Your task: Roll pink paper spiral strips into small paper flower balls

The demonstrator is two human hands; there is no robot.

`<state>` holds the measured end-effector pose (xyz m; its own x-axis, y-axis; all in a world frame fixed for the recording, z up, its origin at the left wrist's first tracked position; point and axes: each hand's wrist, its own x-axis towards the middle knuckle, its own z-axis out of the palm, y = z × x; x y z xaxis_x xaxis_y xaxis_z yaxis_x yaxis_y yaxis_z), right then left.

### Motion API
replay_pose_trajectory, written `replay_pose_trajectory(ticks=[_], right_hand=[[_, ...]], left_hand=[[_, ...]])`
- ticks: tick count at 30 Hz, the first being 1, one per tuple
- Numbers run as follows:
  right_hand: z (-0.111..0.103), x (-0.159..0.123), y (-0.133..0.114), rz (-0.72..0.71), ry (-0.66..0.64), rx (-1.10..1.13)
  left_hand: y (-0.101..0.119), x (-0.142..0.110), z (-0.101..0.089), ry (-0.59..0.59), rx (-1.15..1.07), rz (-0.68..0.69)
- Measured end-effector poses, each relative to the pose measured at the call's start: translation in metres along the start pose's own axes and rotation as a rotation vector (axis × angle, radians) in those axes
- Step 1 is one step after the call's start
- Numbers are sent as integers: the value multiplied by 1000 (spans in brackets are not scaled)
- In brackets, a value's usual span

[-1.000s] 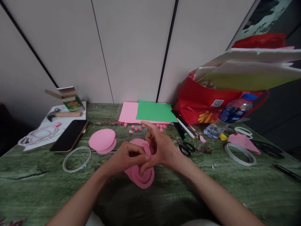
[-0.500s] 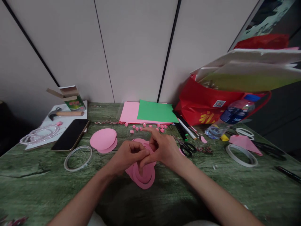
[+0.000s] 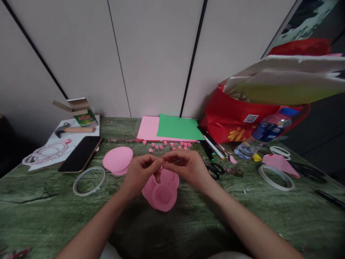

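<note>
My left hand [image 3: 142,172] and my right hand [image 3: 187,165] meet at the fingertips above the middle of the table. Thumb and forefinger of each are pinched together on a bit of pink paper, mostly hidden by the fingers. Just below them lie pink paper spirals [image 3: 163,201], overlapping in a loose pile. Whether the pinched bit belongs to the pile, I cannot tell. Beyond the hands sit several small rolled pink paper roses [image 3: 161,146]. Pink paper discs [image 3: 118,159] are stacked to the left, and black-handled scissors [image 3: 215,168] rest beside my right wrist.
A roll of tape [image 3: 76,187] and a phone [image 3: 81,154] lie left, near a hammer [image 3: 78,130] and bead strings [image 3: 44,153]. Green paper [image 3: 180,127] lies at the back. A red bag [image 3: 218,118], a water bottle [image 3: 265,135] and another tape roll [image 3: 276,185] stand right.
Both hands have shifted slightly up and away, and the right fingers have folded in from a spread pose to a pinch. More of the pink spirals shows beneath them.
</note>
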<state>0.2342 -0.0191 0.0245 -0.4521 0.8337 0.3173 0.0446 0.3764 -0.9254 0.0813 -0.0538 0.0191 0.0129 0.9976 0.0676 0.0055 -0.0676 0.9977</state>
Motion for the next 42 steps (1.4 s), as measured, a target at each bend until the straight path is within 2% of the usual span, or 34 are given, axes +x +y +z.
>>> replay_pose_trajectory(ticks=[4, 7, 12, 15, 18, 21, 24, 28, 36, 42], right_hand=[[3, -2, 0, -138, 115, -88], [3, -4, -1, -258, 183, -184], [2, -4, 0, -314, 219, -228], [0, -3, -2, -261, 230, -124], [-3, 0, -6, -134, 211, 73], [-5, 2, -8, 5, 160, 213], [-7, 2, -9, 82, 133, 276], [-9, 3, -6, 141, 144, 331], [-14, 5, 2, 135, 119, 329], [-17, 7, 1, 221, 109, 396]], left_hand=[[1, -1, 0, -3, 55, 51], [-1, -1, -1, -34, 10, 66], [-4, -1, 0, -34, -56, 76], [-4, -1, 1, 6, -8, 146], [-1, -2, 1, 56, 78, 210], [0, -4, 2, 52, 133, 217], [-1, -4, 3, 57, 113, 200], [-4, -3, 3, 62, 91, 180], [-5, -3, 2, 31, 23, 139], [-5, -2, 3, 10, -57, 107]])
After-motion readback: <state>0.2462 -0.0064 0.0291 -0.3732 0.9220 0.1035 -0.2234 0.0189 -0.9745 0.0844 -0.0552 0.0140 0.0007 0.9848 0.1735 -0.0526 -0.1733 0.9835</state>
